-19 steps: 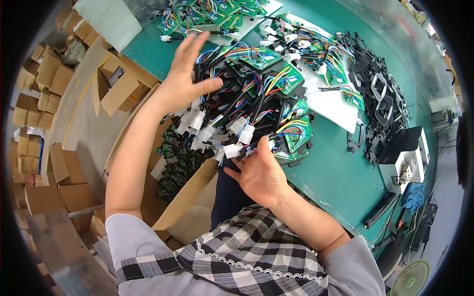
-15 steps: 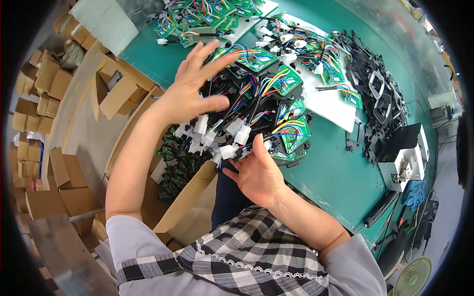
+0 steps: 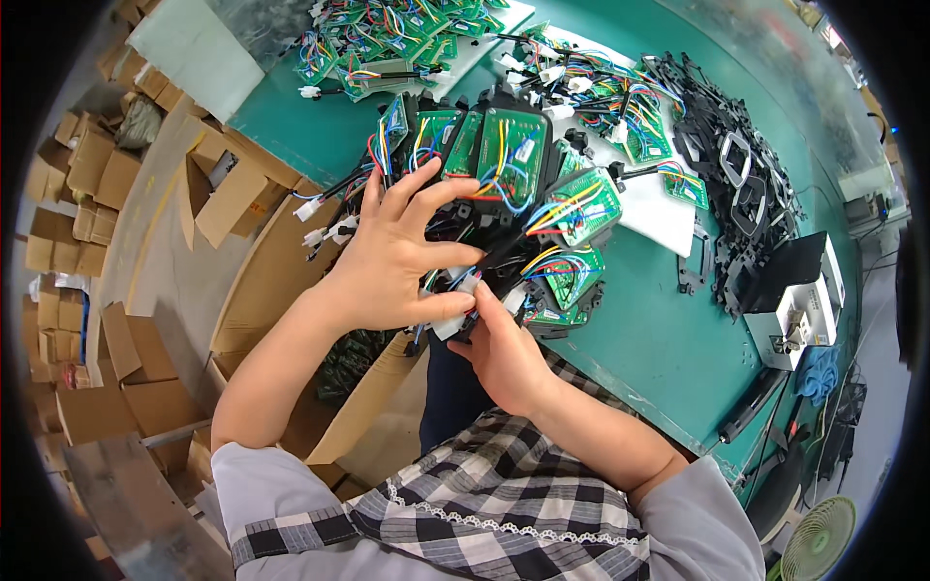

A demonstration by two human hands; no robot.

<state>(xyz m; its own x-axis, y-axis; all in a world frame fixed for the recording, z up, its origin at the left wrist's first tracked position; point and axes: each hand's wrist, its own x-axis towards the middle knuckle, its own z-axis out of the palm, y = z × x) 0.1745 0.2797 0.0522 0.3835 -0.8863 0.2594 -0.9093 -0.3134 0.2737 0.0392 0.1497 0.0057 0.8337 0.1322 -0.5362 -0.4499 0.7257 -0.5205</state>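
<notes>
A pile of green circuit boards in black plastic frames (image 3: 513, 155) lies at the table's near left edge, trailing coloured wires and white connectors. My left hand (image 3: 392, 257) rests over the wires at the pile's left side, fingers spread, thumb and index finger apart on either side of white connectors. Below it, my right hand (image 3: 509, 358) is closed around white plugs on wire leads (image 3: 450, 324), its thumb beside the left thumb. Its fingertips are partly hidden underneath. More white connectors (image 3: 310, 210) stick out left beyond my left hand.
Loose wired boards (image 3: 397, 39) are heaped at the back on the green table (image 3: 639, 329). Black plastic frames (image 3: 741, 194) are piled at the right, near a white box (image 3: 794, 320) and a blue cloth (image 3: 819, 375). A cardboard box (image 3: 257, 300) stands against the table's left edge.
My left hand has come down onto the wires, towards my right hand. Boards at the top of the pile have shifted and turned. Several connectors now stick out to the left.
</notes>
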